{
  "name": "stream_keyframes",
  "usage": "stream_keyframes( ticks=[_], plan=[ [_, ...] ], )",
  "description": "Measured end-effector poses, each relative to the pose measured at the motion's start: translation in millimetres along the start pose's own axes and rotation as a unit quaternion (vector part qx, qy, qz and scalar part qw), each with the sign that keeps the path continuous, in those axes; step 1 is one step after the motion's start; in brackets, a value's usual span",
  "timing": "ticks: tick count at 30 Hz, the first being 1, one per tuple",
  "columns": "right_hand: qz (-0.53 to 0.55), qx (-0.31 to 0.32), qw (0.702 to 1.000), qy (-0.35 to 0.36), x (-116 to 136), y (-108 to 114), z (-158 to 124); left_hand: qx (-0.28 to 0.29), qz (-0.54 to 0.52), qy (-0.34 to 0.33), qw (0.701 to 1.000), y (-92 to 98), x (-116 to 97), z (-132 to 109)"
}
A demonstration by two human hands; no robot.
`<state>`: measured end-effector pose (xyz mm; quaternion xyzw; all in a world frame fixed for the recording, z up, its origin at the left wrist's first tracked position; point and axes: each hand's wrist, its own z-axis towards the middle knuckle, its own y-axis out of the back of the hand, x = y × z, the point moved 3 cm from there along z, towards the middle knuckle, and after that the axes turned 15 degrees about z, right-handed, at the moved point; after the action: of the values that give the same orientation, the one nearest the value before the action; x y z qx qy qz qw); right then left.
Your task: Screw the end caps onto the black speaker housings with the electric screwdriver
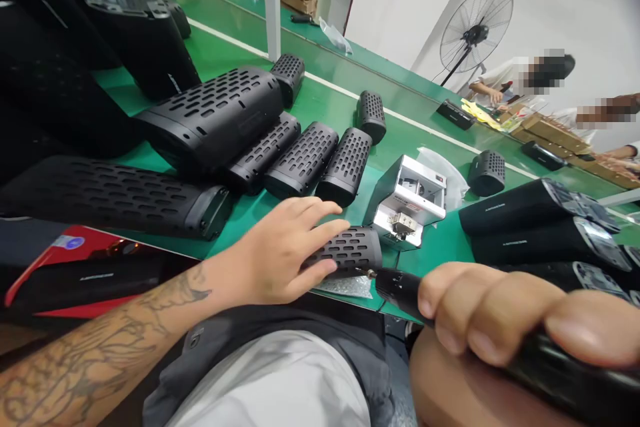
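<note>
My left hand grips a black slotted housing at the table's near edge, thumb on the near side and fingers over the top. The housing lies on its side, its left part hidden under the hand. Wrapped around a black electric screwdriver is my right hand. The driver's bit points left, at the near side of the housing; whether it touches, I cannot tell. Just behind the housing stands a small silver screw feeder. Some bubble wrap lies below the housing.
Several similar slotted housings and a larger one lie to the left. Tall black cases stand farther left; more black cases lie at right. A white post rises behind. Co-workers sit across near a fan.
</note>
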<state>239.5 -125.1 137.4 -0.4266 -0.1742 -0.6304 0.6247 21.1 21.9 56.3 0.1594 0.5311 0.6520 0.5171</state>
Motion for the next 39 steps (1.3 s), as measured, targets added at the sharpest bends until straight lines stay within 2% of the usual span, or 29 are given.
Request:
stream_keyframes(
  ticks=[2,4,7,10,19,25,27,30,32,39],
  plan=[
    [-0.005,-0.031,0.999,0.02,-5,-2,13,0.029,0.085,-0.025,0.996,-2.0,13,-15],
    [0.001,-0.043,0.999,0.003,-14,2,16,0.063,0.111,-0.011,0.992,-6.2,23,-30],
    [0.04,-0.018,0.999,0.003,-28,16,14,0.085,0.112,0.01,0.99,-12.2,31,-46],
    [0.053,0.01,0.998,0.013,-42,26,11,0.08,0.098,0.019,0.992,-16.3,34,-53],
    [0.07,0.02,0.997,-0.008,-59,31,9,0.069,0.087,0.023,0.994,-22.7,38,-56],
    [0.07,0.063,0.995,-0.029,-64,32,10,0.066,0.091,0.029,0.993,-26.2,38,-56],
    [0.074,0.11,0.991,-0.037,-65,38,15,0.066,0.084,0.029,0.994,-26.1,37,-55],
    [0.085,0.228,0.968,-0.066,-68,46,25,0.067,0.075,0.03,0.994,-24.6,36,-53],
    [0.088,0.268,0.956,-0.081,-70,50,29,0.065,0.071,0.033,0.995,-23.6,36,-53],
    [0.096,0.238,0.963,-0.083,-67,40,16,0.043,0.081,0.03,0.995,-26.1,35,-57]
  ],
)
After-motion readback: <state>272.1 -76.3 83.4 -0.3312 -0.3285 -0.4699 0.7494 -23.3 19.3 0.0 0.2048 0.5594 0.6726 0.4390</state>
